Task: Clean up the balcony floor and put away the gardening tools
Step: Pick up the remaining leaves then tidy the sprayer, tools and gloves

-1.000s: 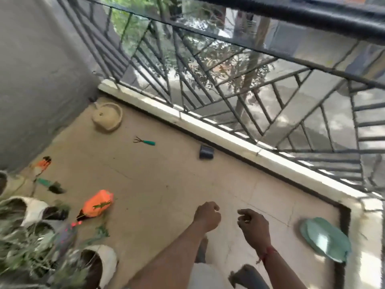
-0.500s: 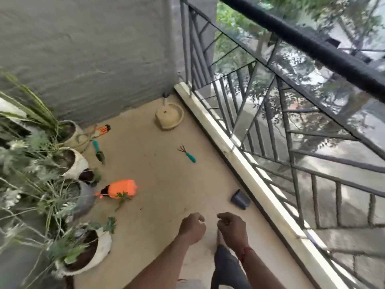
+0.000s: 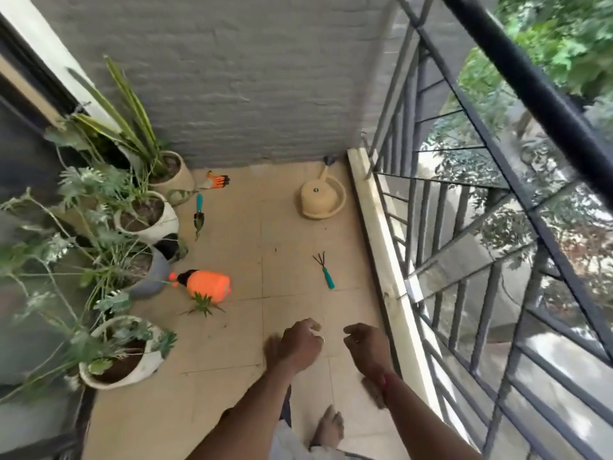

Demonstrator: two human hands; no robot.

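Note:
A small hand rake (image 3: 323,270) with a teal handle lies on the beige floor tiles near the railing curb. A teal-handled trowel (image 3: 199,216) lies beside the pots, and orange-and-white gloves (image 3: 216,180) lie by the back wall. An orange spray bottle (image 3: 208,286) lies on its side with a green plant scrap (image 3: 203,304) in front of it. A beige watering can (image 3: 320,198) stands in the far corner. My left hand (image 3: 300,343) is curled into a fist and holds nothing. My right hand (image 3: 366,343) hangs loosely curled and holds nothing. Both are above the floor, short of the rake.
Several potted plants (image 3: 142,214) line the left side, the nearest pot (image 3: 139,366) close to my left arm. A grey wall (image 3: 232,78) closes the far end. A black metal railing (image 3: 464,227) on a pale curb (image 3: 381,247) runs along the right. My bare foot (image 3: 329,428) is below.
The view has swung left toward the wall corner; the black cup and the green plate have left the frame. Both hands stay in front of me, holding nothing.

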